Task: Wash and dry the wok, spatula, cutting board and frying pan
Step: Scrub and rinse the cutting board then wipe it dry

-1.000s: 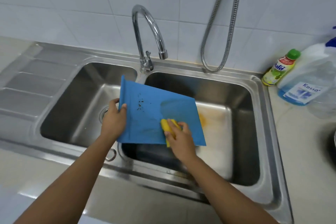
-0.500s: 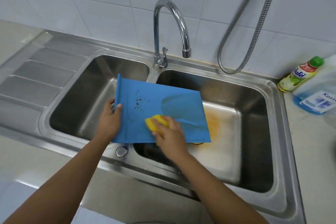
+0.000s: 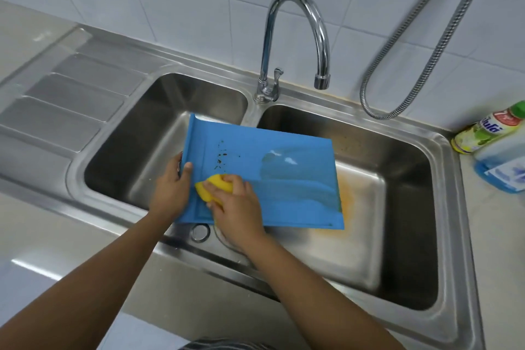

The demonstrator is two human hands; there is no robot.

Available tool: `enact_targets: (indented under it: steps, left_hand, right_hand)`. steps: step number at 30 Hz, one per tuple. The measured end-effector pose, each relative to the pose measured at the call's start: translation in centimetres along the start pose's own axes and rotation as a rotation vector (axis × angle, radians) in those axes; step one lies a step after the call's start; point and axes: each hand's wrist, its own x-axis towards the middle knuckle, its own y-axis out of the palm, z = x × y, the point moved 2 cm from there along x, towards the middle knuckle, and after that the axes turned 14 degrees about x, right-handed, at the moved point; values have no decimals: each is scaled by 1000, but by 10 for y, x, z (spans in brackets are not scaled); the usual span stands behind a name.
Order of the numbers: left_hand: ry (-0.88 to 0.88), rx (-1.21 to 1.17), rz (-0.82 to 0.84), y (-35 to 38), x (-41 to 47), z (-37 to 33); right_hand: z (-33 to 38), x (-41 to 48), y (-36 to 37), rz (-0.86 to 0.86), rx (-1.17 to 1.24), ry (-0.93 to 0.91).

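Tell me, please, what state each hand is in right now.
Left hand: closed, gripping the left edge of the blue cutting board.
Right hand: closed, holding the yellow sponge against the board.

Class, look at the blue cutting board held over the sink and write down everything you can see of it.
The cutting board is a thin blue rectangle, plastic by its look, with a raised lip along its left edge. Dark specks dot its upper left, and its middle shines wet. It is held tilted over the divider of the sink. The left hand grips its left edge; the right hand presses a yellow sponge on its lower left.
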Motion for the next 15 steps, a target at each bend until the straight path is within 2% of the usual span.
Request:
enact_targets:
  steps: [3, 7, 9, 11, 15]
  left_hand:
    - [-13, 10, -16, 2, -1, 7]
    - [-16, 11, 0, 1, 0, 7]
    - [-13, -8, 11, 0, 0, 4]
    - [-7, -8, 26, 1, 0, 2]
    - [-8, 34, 19, 3, 0, 1]
  right_hand:
    - [-30, 12, -27, -113, -82, 55]
    - [-97, 11, -87, -389, -166, 404]
    - [-109, 5, -91, -440, -180, 509]
    - [-92, 0, -68, -389, -174, 458]
    - [-14, -10, 2, -162, -166, 39]
